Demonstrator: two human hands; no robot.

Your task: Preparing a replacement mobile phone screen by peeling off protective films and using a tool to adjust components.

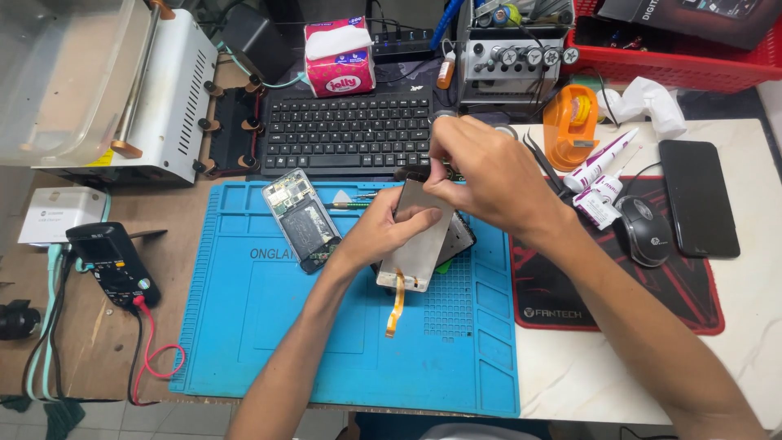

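Screen panel [417, 236] between both hands

The phone screen panel [415, 236] looks like smooth grey metal. Its ribbon strip [396, 308] is shiny orange plastic. The blue mat [269, 326] looks soft, matt rubber.

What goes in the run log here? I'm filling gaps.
left hand: holds screen panel | right hand: pinches panel top | flex cable: hanging | under: blue mat

A phone repair workbench: blue silicone repair mat [244, 326], multimeter [114, 265], opened phone [303, 220], tweezers [542, 163]
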